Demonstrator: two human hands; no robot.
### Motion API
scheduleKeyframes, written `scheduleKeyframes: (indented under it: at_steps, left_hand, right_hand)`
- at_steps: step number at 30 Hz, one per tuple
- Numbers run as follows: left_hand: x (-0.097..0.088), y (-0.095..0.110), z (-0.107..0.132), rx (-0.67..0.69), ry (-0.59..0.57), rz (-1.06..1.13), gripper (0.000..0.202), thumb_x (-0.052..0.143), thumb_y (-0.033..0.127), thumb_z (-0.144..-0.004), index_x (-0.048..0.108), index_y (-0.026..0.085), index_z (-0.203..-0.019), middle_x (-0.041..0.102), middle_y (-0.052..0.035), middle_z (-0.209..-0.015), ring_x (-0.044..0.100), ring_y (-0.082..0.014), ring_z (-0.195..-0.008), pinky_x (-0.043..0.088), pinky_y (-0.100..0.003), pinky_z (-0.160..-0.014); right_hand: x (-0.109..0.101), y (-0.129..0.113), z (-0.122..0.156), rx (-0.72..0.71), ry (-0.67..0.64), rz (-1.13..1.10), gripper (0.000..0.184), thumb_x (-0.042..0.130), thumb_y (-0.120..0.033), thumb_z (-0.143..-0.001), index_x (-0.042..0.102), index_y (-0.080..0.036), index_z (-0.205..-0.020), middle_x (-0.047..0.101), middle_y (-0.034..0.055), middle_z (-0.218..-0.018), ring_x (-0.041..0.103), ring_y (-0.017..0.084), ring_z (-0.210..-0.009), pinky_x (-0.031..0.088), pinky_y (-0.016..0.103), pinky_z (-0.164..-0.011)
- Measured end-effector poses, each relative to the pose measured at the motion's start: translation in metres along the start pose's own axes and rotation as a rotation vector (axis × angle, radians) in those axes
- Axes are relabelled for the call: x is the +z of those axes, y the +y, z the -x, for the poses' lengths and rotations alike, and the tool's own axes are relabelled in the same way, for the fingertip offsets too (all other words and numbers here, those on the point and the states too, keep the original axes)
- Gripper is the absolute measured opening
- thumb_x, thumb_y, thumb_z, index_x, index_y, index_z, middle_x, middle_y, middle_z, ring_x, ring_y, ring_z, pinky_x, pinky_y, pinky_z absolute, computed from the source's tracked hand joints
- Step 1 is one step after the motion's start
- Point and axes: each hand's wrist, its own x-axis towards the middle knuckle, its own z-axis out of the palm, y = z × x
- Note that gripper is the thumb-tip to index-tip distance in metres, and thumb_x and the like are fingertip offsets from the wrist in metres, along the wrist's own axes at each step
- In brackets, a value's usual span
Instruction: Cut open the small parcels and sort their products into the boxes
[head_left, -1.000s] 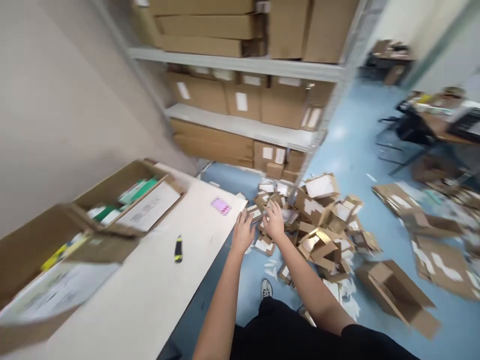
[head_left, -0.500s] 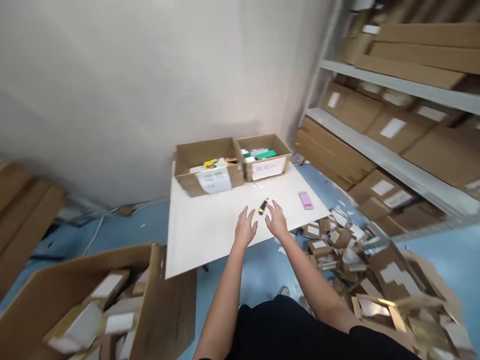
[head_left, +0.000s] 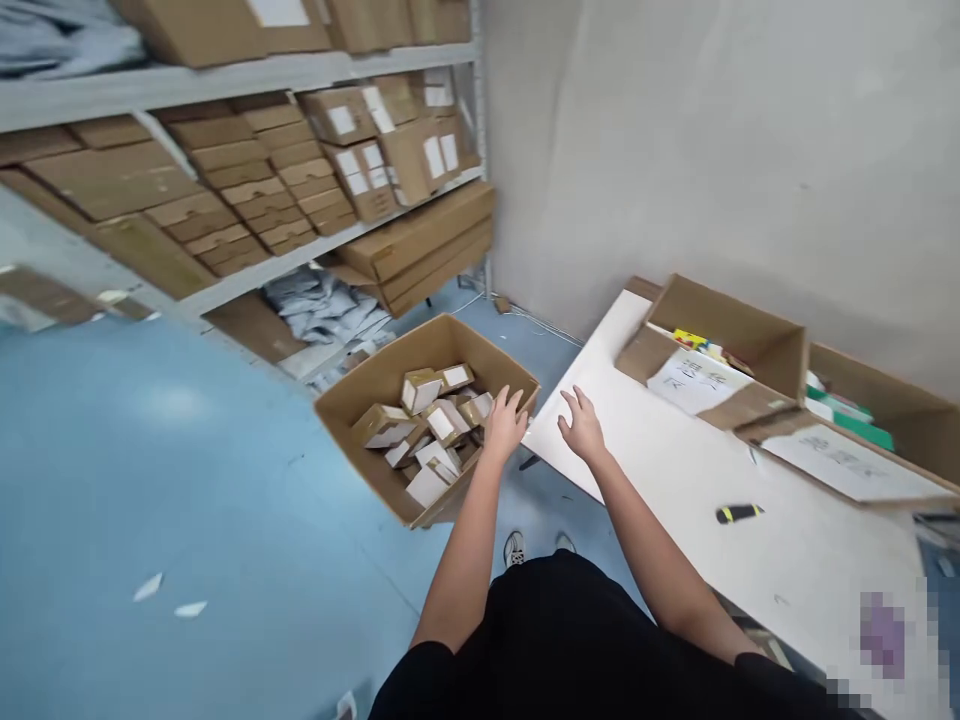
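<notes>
My left hand [head_left: 505,422] is open with fingers spread, reaching over the right rim of a large open cardboard box [head_left: 358,400] on the floor. Several small brown cartons with white labels [head_left: 431,428] lie loose inside that box. My right hand [head_left: 580,425] is open too, hovering above the near corner of a white table [head_left: 675,470]. Neither hand holds anything.
On the table lie a black and yellow utility knife [head_left: 738,513] and two open cardboard boxes [head_left: 720,350] with papers and coloured items. Metal shelving [head_left: 247,150] loaded with flat cartons lines the left. Grey bags [head_left: 322,305] sit under the shelf. Paper scraps [head_left: 169,595] dot the blue floor.
My view has swung left, from the carton pile past the table to the floor box. Both open hands moved from above the table's middle to its corner and the box.
</notes>
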Motion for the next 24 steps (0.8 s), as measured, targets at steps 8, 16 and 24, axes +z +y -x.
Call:
scheduleKeyframes:
  at_steps: [8,16,24]
  left_hand:
    - [-0.04,-0.112,0.032,-0.358,0.16,-0.014,0.051,0.057,0.026,-0.097,0.058,0.02,-0.148,0.045,-0.015,-0.163,0.043,-0.0323,-0.15,0.041,-0.051,-0.123]
    - [-0.057,-0.171,0.017,-0.614,0.15,-0.079,0.052,0.058,0.025,-0.096,0.057,0.023,-0.148,0.046,-0.0138,-0.163,0.047,-0.0337,-0.148,0.044,-0.052,-0.12]
    - [-0.035,-0.225,0.009,-0.757,0.095,-0.042,0.056,0.064,0.023,-0.094,0.057,0.026,-0.149,0.048,-0.0115,-0.162,0.046,-0.0317,-0.148,0.044,-0.048,-0.119]
  right_hand:
    - [0.094,-0.078,-0.074,-0.236,-0.248,-0.11,0.061,0.057,-0.02,-0.09,0.053,-0.017,-0.151,0.04,0.0168,-0.164,0.041,0.032,-0.148,0.039,0.052,-0.123]
    - [0.174,-0.106,-0.147,-0.295,-0.412,-0.227,0.065,0.057,-0.019,-0.09,0.049,-0.021,-0.154,0.041,0.0142,-0.164,0.042,0.031,-0.149,0.041,0.05,-0.122]
    - [0.258,-0.098,-0.179,-0.225,-0.6,-0.322,0.071,0.056,-0.022,-0.093,0.039,-0.024,-0.162,0.039,0.0131,-0.166,0.04,0.033,-0.151,0.042,0.054,-0.12]
